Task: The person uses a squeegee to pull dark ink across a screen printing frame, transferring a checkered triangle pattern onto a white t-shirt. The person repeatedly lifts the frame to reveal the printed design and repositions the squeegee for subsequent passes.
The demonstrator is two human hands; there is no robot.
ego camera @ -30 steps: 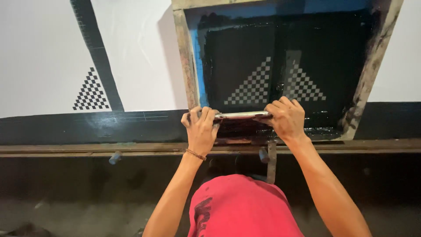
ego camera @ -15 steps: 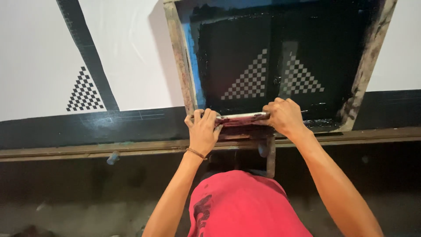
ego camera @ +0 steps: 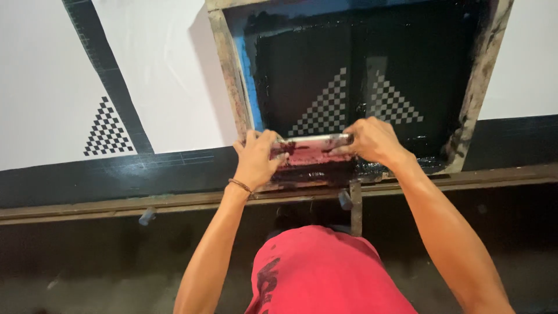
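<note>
both hands, left [ego camera: 256,160] and right [ego camera: 372,141], grip the red-stained wooden squeegee [ego camera: 311,154] at the near edge of the wood-framed black printing screen [ego camera: 360,75], tilted further toward the person than before.

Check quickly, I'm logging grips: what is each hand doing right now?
Left hand: closed on the squeegee.
Right hand: closed on the same squeegee.

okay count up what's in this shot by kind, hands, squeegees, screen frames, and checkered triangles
Hands: 2, left hand and right hand
Squeegee: 1
Screen frame: 1
Checkered triangles: 3, two in the screen, one on the cloth
Total: 7
</note>
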